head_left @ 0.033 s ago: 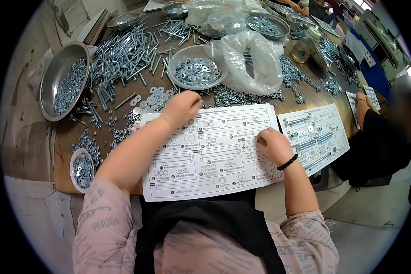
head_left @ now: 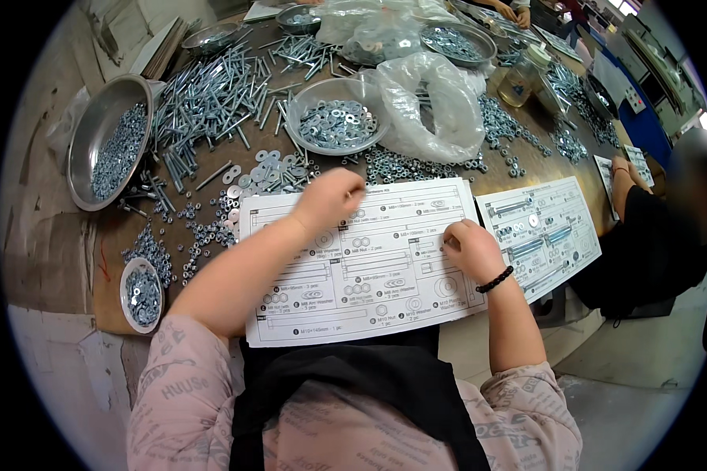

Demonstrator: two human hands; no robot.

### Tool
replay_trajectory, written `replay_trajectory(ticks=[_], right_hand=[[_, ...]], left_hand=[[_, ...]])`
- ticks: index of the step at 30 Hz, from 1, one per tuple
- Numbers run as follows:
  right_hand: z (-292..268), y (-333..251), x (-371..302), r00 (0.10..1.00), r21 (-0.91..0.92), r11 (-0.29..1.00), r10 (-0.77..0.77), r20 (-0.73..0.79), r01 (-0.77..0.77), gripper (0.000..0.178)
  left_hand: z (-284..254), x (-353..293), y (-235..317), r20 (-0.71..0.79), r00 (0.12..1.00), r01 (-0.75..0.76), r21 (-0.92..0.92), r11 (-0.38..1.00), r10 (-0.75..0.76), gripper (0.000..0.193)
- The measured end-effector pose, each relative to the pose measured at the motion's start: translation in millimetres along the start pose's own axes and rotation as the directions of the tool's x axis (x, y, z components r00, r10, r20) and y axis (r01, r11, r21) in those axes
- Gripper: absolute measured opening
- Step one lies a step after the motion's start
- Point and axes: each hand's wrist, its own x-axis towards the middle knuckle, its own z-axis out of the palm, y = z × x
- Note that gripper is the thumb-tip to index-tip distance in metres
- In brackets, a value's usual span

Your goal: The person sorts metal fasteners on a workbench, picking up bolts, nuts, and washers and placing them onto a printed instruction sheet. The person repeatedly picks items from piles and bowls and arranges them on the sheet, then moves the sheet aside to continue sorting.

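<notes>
A white printed sheet with outline drawings of bolts, nuts and washers lies at the table's near edge. My left hand rests on its top edge with the fingers curled in; whether a small part sits between the fingertips is hidden. Loose flat washers lie just beyond that hand. My right hand sits on the sheet's right side, fingers folded down onto the paper, nothing visible in it. A black bead bracelet circles that wrist.
A steel pan of nuts stands at far left beside a pile of long bolts. A clear bowl of washers, a plastic bag, a small dish, a second sheet and another person are nearby.
</notes>
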Motion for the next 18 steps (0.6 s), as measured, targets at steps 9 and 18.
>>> replay_trajectory(ticks=[9, 18], right_hand=[[-15.0, 6.0, -6.9, 0.990, 0.106, 0.991, 0.092, -0.110, -0.080, 0.015], [-18.3, 8.8, -11.8, 0.984, 0.135, 0.989, 0.085, -0.159, -0.063, 0.016]], left_hand=[[81.5, -2.4, 90.1, 0.153, 0.988, -0.019, 0.001, 1.000, 0.019, 0.011], [90.8, -8.4, 92.8, 0.019, 0.999, -0.040, 0.009, 0.999, 0.040, 0.015]])
